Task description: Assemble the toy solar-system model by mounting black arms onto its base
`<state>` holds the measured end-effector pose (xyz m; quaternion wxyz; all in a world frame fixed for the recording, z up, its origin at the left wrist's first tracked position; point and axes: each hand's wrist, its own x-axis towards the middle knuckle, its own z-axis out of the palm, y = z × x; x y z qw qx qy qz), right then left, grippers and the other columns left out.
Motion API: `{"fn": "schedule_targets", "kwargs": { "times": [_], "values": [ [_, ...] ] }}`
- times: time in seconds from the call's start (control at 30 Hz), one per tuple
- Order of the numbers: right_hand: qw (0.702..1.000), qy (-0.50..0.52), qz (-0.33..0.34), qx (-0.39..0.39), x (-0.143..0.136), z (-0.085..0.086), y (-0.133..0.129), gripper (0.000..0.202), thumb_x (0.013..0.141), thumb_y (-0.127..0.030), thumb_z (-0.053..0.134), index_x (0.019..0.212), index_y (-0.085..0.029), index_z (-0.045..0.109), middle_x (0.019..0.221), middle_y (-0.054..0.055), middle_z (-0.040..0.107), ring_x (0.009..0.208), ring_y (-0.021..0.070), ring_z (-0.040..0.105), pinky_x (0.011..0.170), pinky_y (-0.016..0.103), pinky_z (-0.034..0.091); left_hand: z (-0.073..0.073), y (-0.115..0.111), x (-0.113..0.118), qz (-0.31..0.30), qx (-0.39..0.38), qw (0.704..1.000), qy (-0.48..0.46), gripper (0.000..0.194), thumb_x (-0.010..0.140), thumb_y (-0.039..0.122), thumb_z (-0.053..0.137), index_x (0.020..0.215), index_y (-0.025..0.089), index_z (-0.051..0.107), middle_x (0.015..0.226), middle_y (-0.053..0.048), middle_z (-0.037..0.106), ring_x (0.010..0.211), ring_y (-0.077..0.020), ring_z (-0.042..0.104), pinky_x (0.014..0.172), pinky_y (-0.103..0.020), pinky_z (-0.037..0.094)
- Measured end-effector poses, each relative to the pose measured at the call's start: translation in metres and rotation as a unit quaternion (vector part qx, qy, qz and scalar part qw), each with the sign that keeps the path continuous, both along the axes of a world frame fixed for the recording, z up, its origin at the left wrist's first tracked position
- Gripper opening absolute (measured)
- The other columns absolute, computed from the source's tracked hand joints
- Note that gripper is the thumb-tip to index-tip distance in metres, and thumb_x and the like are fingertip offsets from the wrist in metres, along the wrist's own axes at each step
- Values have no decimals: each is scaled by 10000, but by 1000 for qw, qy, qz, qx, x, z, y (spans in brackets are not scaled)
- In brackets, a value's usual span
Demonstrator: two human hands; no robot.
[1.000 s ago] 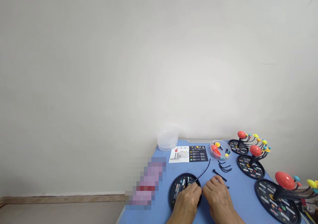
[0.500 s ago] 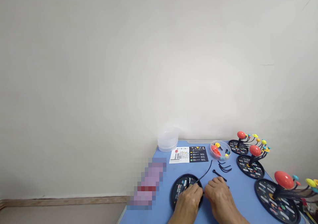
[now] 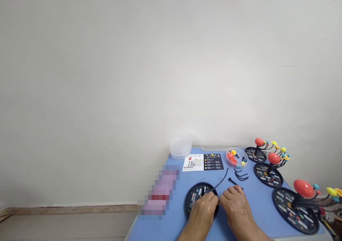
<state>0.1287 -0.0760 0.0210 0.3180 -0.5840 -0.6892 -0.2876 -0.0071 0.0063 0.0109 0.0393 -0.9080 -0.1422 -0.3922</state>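
A round black base printed with small coloured planets and labels lies on the blue table. Over its right side, my left hand is closed, its fingers pinching a thin curved black rod that sticks up and to the right. My right hand is just to the right, fingers curled and closed, its fingertips close to my left hand at the base's edge. What it grips is hidden. Beyond the right hand lie a straight black arm with a ringed end and several curved black rods.
An instruction sheet lies behind the base. A clear round tray holds red, yellow and other small parts. At the back left stand clear stacked containers. Three planet models line the right side. A blurred purple patch covers the left edge.
The view has tilted slightly, so the table and its things sit a little higher. The right hand covers more of the straight black arm's near end. Both hands stay closed beside the base.
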Motion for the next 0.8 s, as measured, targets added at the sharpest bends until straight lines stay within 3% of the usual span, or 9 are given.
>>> {"fn": "schedule_targets", "kwargs": {
  "times": [0.1, 0.2, 0.33, 0.43, 0.57, 0.8],
  "values": [
    [998, -44, -43, 35, 8, -1, -7, 301, 797, 20, 481, 605, -211, 498, 570, -12, 535, 593, 167, 451, 702, 304, 307, 3, 4, -3, 33, -5, 999, 3, 324, 884, 8, 371, 694, 208, 542, 625, 16, 603, 542, -133, 600, 507, -231, 411],
    [997, -5, -72, 32, 16, 5, -19, 320, 864, -32, 453, 605, -211, 511, 568, -4, 529, 578, 163, 454, 647, 293, 303, 6, 6, -2, 54, -13, 998, 11, 299, 896, 35, 409, 699, 202, 560, 634, 15, 608, 548, -132, 607, 512, -226, 427],
    [992, 86, -54, -72, 22, 19, -26, 255, 944, -162, 467, 755, -233, 623, 682, -22, 621, 612, 134, 566, 552, 242, 298, 5, 3, 2, 28, -13, 999, 8, 315, 936, 76, 391, 717, 195, 583, 645, 10, 610, 556, -129, 604, 526, -223, 446],
    [981, 140, -17, -132, 22, 21, -21, 270, 961, -163, 440, 838, -247, 665, 757, -25, 669, 649, 120, 616, 551, 220, 332, 4, 2, 2, 21, -15, 1000, -4, 343, 969, 99, 348, 767, 188, 610, 659, 3, 621, 553, -124, 605, 525, -219, 455],
    [983, 88, 36, -157, 21, 18, -10, 304, 928, -102, 476, 713, -228, 649, 654, -35, 641, 652, 120, 574, 629, 239, 347, 3, 2, 0, 21, 16, 1000, -12, 360, 974, 90, 323, 795, 188, 619, 657, -1, 630, 568, -142, 622, 526, -234, 468],
    [991, 36, 36, -122, 26, 17, 2, 303, 885, -90, 558, 604, -197, 587, 565, -36, 580, 616, 121, 477, 664, 287, 269, 1, -2, 2, 56, 31, 998, -15, 316, 975, 109, 351, 846, 179, 630, 680, -17, 668, 599, -174, 657, 540, -257, 505]
  ]
}}
